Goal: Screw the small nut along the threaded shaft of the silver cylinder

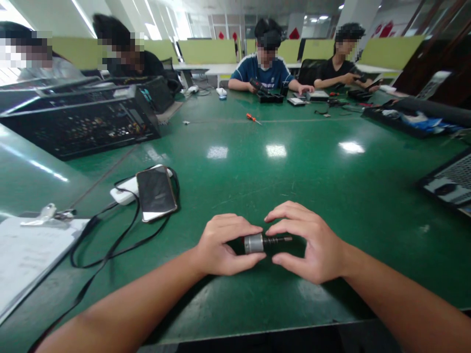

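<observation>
Near the front edge of the green table, a small silver metal cylinder with a thin dark shaft [253,243] lies on its side, the shaft pointing right. My left hand [228,245] has its fingers along the cylinder's far side and the thumb along its near side, closed on it. Around the shaft curves my right hand [312,242], open, its fingers and thumb apart and the shaft's tip between them. No contact between the right fingers and the shaft can be made out.
On the left are a phone [156,192], a white power strip [125,191] with a black cord, and a clipboard [33,264]. Behind them stands a black computer case [106,117]. A screwdriver [253,118] lies farther back. Several people sit around the table. A dark-framed panel [451,179] lies right.
</observation>
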### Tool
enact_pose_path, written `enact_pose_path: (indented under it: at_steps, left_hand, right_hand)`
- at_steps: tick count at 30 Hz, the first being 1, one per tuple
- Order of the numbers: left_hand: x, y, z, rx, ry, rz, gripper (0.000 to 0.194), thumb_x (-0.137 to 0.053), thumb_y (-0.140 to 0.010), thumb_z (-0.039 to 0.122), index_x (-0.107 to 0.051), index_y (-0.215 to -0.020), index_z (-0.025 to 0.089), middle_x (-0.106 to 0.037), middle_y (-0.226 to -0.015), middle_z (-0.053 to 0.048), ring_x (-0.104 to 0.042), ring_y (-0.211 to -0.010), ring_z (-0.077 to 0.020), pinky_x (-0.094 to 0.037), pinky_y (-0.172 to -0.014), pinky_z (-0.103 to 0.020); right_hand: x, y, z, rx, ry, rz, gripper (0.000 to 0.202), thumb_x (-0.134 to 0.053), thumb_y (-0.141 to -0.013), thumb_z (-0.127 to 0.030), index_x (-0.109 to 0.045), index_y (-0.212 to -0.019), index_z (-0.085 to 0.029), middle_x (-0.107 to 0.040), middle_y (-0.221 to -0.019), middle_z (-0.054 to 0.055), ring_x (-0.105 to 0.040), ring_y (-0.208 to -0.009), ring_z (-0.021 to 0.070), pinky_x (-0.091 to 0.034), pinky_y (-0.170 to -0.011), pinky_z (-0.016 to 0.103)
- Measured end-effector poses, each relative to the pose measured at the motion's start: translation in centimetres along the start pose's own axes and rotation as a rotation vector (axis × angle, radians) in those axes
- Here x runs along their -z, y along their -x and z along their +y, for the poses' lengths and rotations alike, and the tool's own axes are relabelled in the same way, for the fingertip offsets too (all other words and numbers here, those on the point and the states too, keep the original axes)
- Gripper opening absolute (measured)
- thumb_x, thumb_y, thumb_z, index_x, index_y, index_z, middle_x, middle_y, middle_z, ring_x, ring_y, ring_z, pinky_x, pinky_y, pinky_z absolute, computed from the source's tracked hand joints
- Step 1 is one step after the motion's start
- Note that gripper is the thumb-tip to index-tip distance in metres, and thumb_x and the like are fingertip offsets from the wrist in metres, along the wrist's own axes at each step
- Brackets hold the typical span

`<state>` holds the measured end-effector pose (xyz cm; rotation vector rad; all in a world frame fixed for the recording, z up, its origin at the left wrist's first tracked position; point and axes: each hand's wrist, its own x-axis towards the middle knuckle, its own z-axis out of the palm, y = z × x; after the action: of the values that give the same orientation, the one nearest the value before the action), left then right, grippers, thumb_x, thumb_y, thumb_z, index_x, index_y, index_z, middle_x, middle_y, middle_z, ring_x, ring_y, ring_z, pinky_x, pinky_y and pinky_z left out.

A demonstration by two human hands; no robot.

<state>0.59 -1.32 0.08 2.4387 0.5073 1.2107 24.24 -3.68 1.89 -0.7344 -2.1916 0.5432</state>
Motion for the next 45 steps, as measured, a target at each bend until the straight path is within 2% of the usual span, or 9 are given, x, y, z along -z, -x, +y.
enact_pose_path:
  at_steps: [5,11,17,20,24,30,37,42,45]
  left_hand:
    - [0.6,0.2,-0.6,0.076,-0.045,-0.009,0.033,-0.085,-0.072,0.024,-0.073,-0.102,0.016,-0.076,-0.075,-0.005,-0.070,-0.063,-0.0161,-0.053,-0.059,-0.025]
    - [0.4,0.5,-0.7,0.054,0.041,-0.028,0.039,-0.086,-0.072,0.020,-0.072,-0.108,0.017,-0.078,-0.086,-0.007,-0.073,-0.071,-0.0173,-0.056,-0.066,-0.026]
    - [0.3,0.5,-0.7,0.040,0.046,-0.026,0.041,-0.087,-0.071,0.018,-0.072,-0.108,0.014,-0.078,-0.084,-0.009,-0.073,-0.071,-0.0174,-0.056,-0.065,-0.025]
    - [0.3,0.6,-0.7,0.025,0.064,-0.032,0.041,-0.088,-0.070,0.019,-0.072,-0.108,0.014,-0.077,-0.084,-0.010,-0.073,-0.072,-0.0182,-0.057,-0.066,-0.026]
    - [0.2,0.6,-0.5,0.024,0.067,-0.034,0.043,-0.088,-0.071,0.019,-0.072,-0.110,0.015,-0.077,-0.085,-0.010,-0.074,-0.073,-0.0186,-0.057,-0.067,-0.026]
    - [0.1,0.6,-0.5,0.003,0.078,-0.047,0.044,-0.087,-0.072,0.018,-0.071,-0.112,0.015,-0.077,-0.085,-0.009,-0.074,-0.073,-0.0185,-0.057,-0.066,-0.026]
    - [0.2,0.5,-0.5,0.033,0.059,-0.041,0.041,-0.086,-0.073,0.019,-0.071,-0.111,0.016,-0.077,-0.085,-0.009,-0.074,-0.073,-0.0180,-0.058,-0.066,-0.026]
    - [0.3,0.4,-0.3,0.036,0.055,-0.038,0.039,-0.086,-0.073,0.020,-0.072,-0.109,0.016,-0.077,-0.085,-0.009,-0.074,-0.073,-0.0177,-0.058,-0.067,-0.025]
    - [0.2,0.4,-0.4,0.034,0.050,-0.043,0.040,-0.085,-0.074,0.021,-0.071,-0.111,0.017,-0.077,-0.086,-0.008,-0.074,-0.074,-0.0177,-0.058,-0.067,-0.025]
  right_hand:
    - [-1.3,0.0,1.4,-0.001,-0.059,0.050,0.034,-0.077,-0.076,-0.023,-0.067,-0.109,-0.019,-0.070,-0.109,0.011,-0.065,-0.098,0.0250,-0.052,-0.090,0.042]
    - [-1.3,-0.3,1.2,-0.052,-0.082,0.047,0.031,-0.077,-0.074,-0.017,-0.068,-0.104,-0.019,-0.071,-0.108,0.010,-0.065,-0.098,0.0239,-0.051,-0.090,0.041]
    - [-1.4,-0.1,1.6,-0.057,-0.113,0.015,0.016,-0.077,-0.076,-0.017,-0.069,-0.089,-0.019,-0.072,-0.102,0.007,-0.066,-0.095,0.0218,-0.050,-0.088,0.039]
    - [-1.5,-0.1,1.6,-0.041,-0.110,0.005,0.018,-0.078,-0.075,-0.017,-0.069,-0.090,-0.019,-0.072,-0.101,0.007,-0.066,-0.095,0.0214,-0.049,-0.090,0.039]
    - [-1.3,-0.1,1.5,-0.071,-0.103,0.004,0.025,-0.081,-0.075,-0.026,-0.070,-0.096,-0.018,-0.071,-0.106,0.009,-0.065,-0.097,0.0232,-0.048,-0.090,0.040]
    - [-1.1,-0.1,1.5,-0.084,-0.087,-0.047,0.006,-0.074,-0.083,-0.025,-0.070,-0.085,-0.020,-0.073,-0.103,0.005,-0.066,-0.095,0.0215,-0.045,-0.089,0.040]
    - [-1.3,-0.2,1.2,-0.077,-0.082,-0.034,0.017,-0.077,-0.077,-0.017,-0.066,-0.090,-0.019,-0.073,-0.101,0.004,-0.066,-0.095,0.0194,-0.045,-0.090,0.038]
    - [-1.4,-0.1,1.4,-0.067,-0.077,-0.046,0.020,-0.080,-0.077,-0.026,-0.067,-0.092,-0.019,-0.074,-0.103,0.005,-0.067,-0.095,0.0205,-0.046,-0.089,0.039]
    - [-1.4,-0.1,1.5,-0.065,-0.073,-0.056,0.013,-0.077,-0.081,-0.026,-0.068,-0.088,-0.020,-0.074,-0.103,0.005,-0.067,-0.094,0.0201,-0.046,-0.089,0.039]
